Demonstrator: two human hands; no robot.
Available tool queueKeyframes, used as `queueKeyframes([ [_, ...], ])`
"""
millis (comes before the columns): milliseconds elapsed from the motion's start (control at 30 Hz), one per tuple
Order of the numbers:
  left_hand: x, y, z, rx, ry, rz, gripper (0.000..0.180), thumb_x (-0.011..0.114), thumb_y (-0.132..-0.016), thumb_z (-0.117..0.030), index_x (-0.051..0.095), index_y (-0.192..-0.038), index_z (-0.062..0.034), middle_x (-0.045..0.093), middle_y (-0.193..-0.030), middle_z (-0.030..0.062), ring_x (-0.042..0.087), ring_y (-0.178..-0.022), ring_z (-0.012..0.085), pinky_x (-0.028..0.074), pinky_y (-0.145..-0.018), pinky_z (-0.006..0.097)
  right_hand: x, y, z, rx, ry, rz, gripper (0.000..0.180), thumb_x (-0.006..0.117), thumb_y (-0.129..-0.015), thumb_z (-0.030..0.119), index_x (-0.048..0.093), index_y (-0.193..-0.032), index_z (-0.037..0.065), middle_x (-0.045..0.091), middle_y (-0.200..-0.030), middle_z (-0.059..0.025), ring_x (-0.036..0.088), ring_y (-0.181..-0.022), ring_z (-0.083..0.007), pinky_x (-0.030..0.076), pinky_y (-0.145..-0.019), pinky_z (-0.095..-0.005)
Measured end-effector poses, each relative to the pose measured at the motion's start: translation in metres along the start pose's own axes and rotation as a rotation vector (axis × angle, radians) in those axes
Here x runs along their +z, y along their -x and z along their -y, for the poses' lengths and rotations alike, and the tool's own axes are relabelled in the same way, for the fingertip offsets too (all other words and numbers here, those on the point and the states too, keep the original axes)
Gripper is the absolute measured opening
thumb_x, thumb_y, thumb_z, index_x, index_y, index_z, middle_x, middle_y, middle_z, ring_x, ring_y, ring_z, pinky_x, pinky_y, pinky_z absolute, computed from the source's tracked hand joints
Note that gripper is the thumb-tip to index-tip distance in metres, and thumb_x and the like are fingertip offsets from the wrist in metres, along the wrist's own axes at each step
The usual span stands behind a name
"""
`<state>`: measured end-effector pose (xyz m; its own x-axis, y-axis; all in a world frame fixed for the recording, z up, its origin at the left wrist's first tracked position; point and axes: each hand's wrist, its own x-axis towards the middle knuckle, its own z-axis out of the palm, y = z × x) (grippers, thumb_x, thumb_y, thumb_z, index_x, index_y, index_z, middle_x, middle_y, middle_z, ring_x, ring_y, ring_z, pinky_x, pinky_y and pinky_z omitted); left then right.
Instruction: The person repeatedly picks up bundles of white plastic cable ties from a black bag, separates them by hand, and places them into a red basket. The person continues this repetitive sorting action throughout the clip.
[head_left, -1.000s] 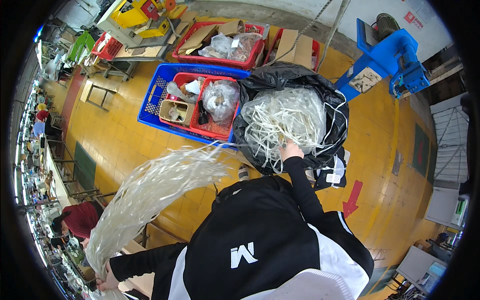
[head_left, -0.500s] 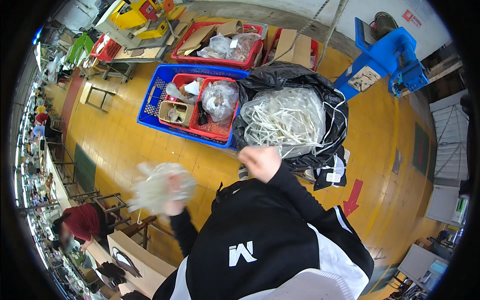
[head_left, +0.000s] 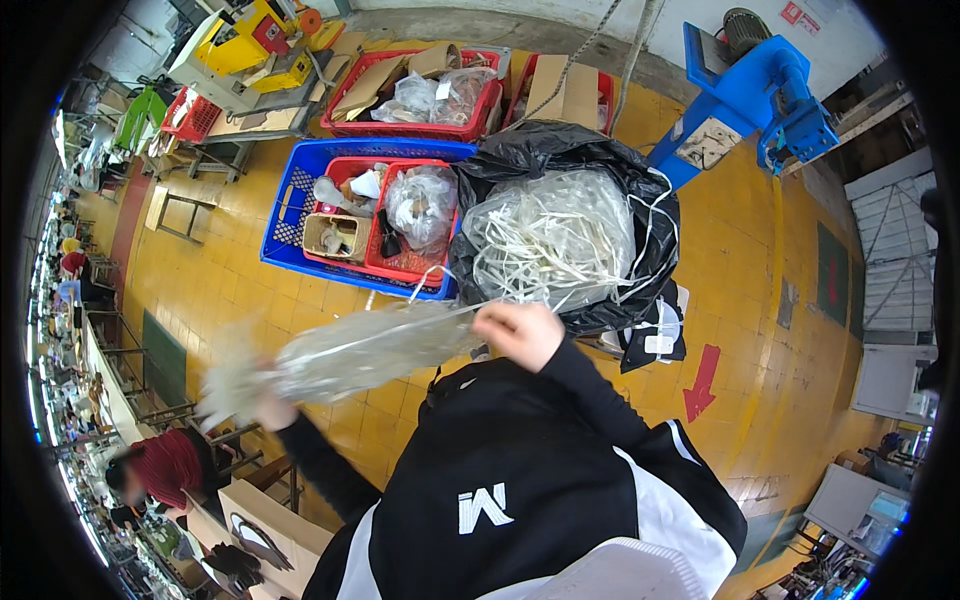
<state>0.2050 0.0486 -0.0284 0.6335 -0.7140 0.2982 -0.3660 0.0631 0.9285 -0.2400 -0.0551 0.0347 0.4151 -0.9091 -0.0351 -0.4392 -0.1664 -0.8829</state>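
A crumpled clear plastic bag (head_left: 375, 350) is stretched slantwise between my hands above the floor. My left hand (head_left: 272, 408), blurred by motion, grips its bunched lower-left end. At the upper-right end the fingers of my right hand (head_left: 522, 332) are pinched on the bag's narrow tip, where a thin white strip also runs. Just beyond my right hand stands a big black plastic sack (head_left: 655, 265), its mouth rolled open. It is full of clear plastic and tangled white strips (head_left: 545, 250), some hanging over the rim.
Left of the sack, a blue crate (head_left: 285, 225) holds red baskets (head_left: 410, 262) of small parts. Behind are red crates (head_left: 420, 130) with cardboard and bags. A blue machine (head_left: 720, 120) stands far right. A seated person (head_left: 170, 468) and cardboard box (head_left: 285, 515) are lower left.
My left hand has swung down and left with the plastic, which was bunched up and now stretches out toward my right hand. My right hand, apart from it before, now holds its other end.
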Motion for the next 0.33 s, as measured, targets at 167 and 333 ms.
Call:
queueKeyframes([
  [167, -0.135, -0.016, -0.084, -0.148, 0.367, -0.701, 0.019, 0.056, -0.087, -0.017, 0.055, -0.103, -0.0060, 0.054, -0.085, 0.0033, 0.051, -0.080, 0.0155, 0.042, -0.077, 0.030, -0.026, 0.010, -0.150, 0.593, 0.466, -0.399, 0.025, 0.056, -0.084, 0.035, 0.060, -0.099, 0.015, 0.065, -0.074, -0.0162, 0.063, -0.072, -0.0357, 0.049, -0.064, -0.0455],
  [333, -0.203, -0.012, -0.090, 0.047, 0.350, -0.776, 0.030, 0.057, -0.089, -0.029, 0.054, -0.107, -0.0058, 0.055, -0.082, 0.0012, 0.052, -0.081, 0.0144, 0.040, -0.084, 0.031, -0.024, 0.024, -0.236, 0.826, 0.547, -0.448, 0.033, 0.062, -0.079, 0.041, 0.061, -0.099, 0.015, 0.066, -0.083, -0.0177, 0.064, -0.080, -0.0362, 0.050, -0.070, -0.0447],
])
